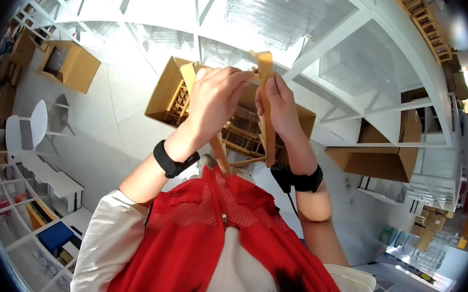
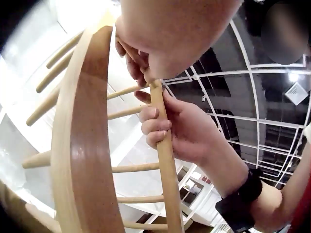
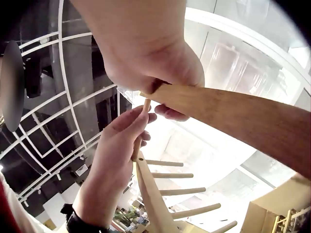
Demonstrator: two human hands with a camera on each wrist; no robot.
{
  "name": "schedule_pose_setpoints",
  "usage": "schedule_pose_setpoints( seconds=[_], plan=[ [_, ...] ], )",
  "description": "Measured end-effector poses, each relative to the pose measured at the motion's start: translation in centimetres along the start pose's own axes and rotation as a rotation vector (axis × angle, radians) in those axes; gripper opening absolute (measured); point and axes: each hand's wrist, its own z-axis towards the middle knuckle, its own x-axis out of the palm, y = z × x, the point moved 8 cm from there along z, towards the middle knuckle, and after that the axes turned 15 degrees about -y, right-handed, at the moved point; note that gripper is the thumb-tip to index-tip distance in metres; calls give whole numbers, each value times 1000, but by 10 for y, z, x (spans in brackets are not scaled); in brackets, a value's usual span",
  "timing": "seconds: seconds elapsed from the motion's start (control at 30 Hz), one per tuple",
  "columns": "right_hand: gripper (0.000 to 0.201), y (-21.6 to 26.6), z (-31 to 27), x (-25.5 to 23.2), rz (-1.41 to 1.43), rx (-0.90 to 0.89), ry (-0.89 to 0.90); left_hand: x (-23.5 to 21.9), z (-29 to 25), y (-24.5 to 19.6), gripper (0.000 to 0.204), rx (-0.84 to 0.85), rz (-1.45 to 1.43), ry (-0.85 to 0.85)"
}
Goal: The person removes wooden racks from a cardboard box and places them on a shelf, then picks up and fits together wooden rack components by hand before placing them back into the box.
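Note:
In front of my chest stands a wooden frame with two side rails and several round pegs between and along them. My left hand (image 1: 213, 97) pinches a thin wooden dowel (image 3: 146, 105) near the upper end of the pegged left rail (image 3: 154, 199). My right hand (image 1: 282, 106) grips the right wooden rail (image 1: 267, 93) near its top, its fingers curled round the edge in the left wrist view. The dowel's far end lies right at that rail's end. The left palm hides part of the left rail in the head view.
Below the frame is a cardboard box (image 1: 157, 103) holding more slatted wooden pieces. Another box (image 1: 79, 71) is on the floor at left, and a large open one (image 1: 380, 161) at right. White metal racking (image 1: 332, 40) with clear plastic crosses the front. A white chair (image 1: 38, 120) stands left.

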Motion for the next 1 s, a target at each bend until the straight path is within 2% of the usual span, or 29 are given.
schedule_pose_setpoints(
  seconds=[0.13,0.27,0.47,0.57,0.67,0.77,0.83,1.0],
  plan=[
    [35,-1,2,1,-99,-10,11,-1,-4,7,13,-107,6,-18],
    [34,-5,4,3,-147,12,18,2,-9,17,14,-257,-12,55],
    [29,-7,0,7,-214,-1,-10,1,-17,29,14,-365,-116,42],
    [29,-5,-1,7,-268,-26,-20,0,-18,26,15,-319,-74,72],
    [29,-2,-3,9,-248,-26,-20,-6,-15,17,15,-188,-28,21],
    [29,-1,-4,10,-234,-14,-14,-8,-15,14,14,-157,-24,10],
    [29,-4,-3,8,-250,-4,-9,-6,-17,16,14,-191,-34,38],
    [27,-2,-2,6,-457,-140,-53,1,-20,20,14,-241,-46,99]
  ],
)
